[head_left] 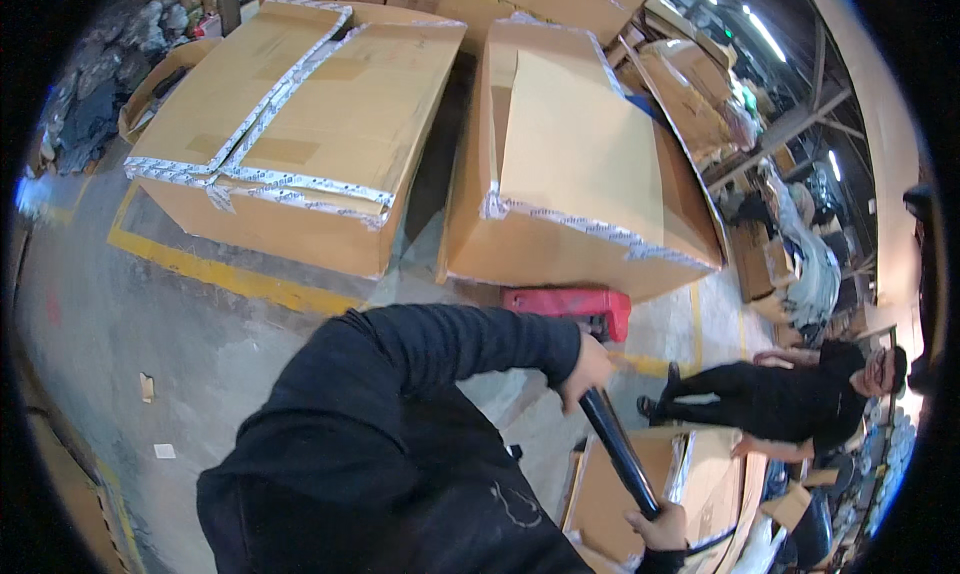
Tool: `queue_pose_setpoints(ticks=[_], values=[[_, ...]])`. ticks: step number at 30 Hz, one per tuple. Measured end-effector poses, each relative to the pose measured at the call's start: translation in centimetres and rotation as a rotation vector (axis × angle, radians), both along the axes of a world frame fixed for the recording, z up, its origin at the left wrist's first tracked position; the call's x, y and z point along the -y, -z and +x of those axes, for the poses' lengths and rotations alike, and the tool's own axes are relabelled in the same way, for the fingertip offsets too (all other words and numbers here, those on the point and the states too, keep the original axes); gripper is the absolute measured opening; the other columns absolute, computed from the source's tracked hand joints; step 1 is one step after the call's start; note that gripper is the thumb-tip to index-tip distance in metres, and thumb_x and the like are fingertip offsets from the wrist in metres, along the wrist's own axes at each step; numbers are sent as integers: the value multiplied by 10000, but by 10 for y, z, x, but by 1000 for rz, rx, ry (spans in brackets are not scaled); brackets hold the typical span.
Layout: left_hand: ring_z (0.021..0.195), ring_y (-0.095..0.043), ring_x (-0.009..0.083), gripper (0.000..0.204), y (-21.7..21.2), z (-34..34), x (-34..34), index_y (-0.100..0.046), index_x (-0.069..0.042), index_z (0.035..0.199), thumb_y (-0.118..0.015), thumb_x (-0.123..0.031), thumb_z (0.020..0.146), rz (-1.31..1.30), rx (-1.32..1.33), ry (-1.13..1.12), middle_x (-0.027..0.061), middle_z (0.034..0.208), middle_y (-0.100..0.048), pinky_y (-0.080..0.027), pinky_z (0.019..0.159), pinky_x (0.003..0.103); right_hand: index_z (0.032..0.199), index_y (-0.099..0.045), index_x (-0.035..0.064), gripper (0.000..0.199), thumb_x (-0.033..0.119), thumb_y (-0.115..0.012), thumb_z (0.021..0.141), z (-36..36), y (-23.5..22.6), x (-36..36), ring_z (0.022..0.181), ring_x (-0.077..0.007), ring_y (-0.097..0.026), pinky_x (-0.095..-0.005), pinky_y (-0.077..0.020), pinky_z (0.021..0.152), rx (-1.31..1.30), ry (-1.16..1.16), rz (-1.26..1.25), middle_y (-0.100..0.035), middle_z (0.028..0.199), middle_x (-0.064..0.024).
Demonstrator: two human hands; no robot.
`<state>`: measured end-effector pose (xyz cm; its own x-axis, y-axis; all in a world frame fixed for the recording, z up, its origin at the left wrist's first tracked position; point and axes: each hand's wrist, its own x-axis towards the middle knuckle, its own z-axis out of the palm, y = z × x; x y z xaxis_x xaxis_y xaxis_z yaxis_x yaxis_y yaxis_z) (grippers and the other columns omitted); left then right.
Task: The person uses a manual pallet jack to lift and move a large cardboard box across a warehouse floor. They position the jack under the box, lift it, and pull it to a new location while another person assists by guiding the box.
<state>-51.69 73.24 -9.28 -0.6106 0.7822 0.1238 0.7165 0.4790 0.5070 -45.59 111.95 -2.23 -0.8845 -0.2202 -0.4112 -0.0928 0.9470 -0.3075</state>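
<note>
A thick, glossy black handle bar [622,452] slants between my two hands in front of me. My left hand [586,374], at the end of a black sleeve reaching across from the left, is closed round its upper end. Lower down, my right hand [658,526] grips the bar near its bottom end. Just beyond my left hand a red pallet jack [570,302] shows at the foot of a large cardboard box [585,124]. My left forearm hides part of the jack, and whether the bar joins it cannot be made out.
Another big taped carton [330,94] stands to the left, beside a yellow floor line [230,274]. At right a person in black [790,394] stands by a lower cardboard box [620,494]. Piled bags [110,74] fill the far left; paper scraps [164,451] lie on the floor.
</note>
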Motion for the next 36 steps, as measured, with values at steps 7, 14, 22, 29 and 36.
queue_pose_setpoints(ticks=[7,14,22,29,36], values=[[770,-607,386,121,113,115,144,-644,-101,637,-664,-140,523,-201,-5,-225,166,691,-604,-495,665,492,844,-732,107,356,421,-728,676,167,112,181,753,-373,-665,-472,-536,696,-232,-36,288,-675,768,-195],[868,-623,311,132,136,171,191,-658,-131,697,-676,-177,575,-222,-29,-258,103,736,-623,-495,714,467,788,-723,128,218,271,-682,629,233,147,231,689,-364,-652,-460,-536,667,-354,68,240,-659,682,-158],[760,-652,365,371,85,287,83,-669,-119,800,-720,-467,683,-208,57,209,136,717,-659,-498,712,474,666,-645,73,224,221,-730,522,310,112,88,718,-373,-596,-466,-493,684,-209,7,324,-594,665,-177],[671,-636,379,396,77,381,-104,-621,-59,825,-641,-453,793,87,121,197,163,669,-631,-502,611,479,639,-584,54,119,41,-677,566,343,107,-108,765,-338,-562,-418,-451,705,-500,-73,213,-567,696,-124],[632,-622,380,376,65,443,-221,-602,-76,856,-640,-446,803,109,141,-17,152,633,-610,-485,576,480,728,-577,83,211,129,-745,608,347,95,-206,849,-323,-570,-428,-449,861,-461,-111,256,-575,779,-97]])
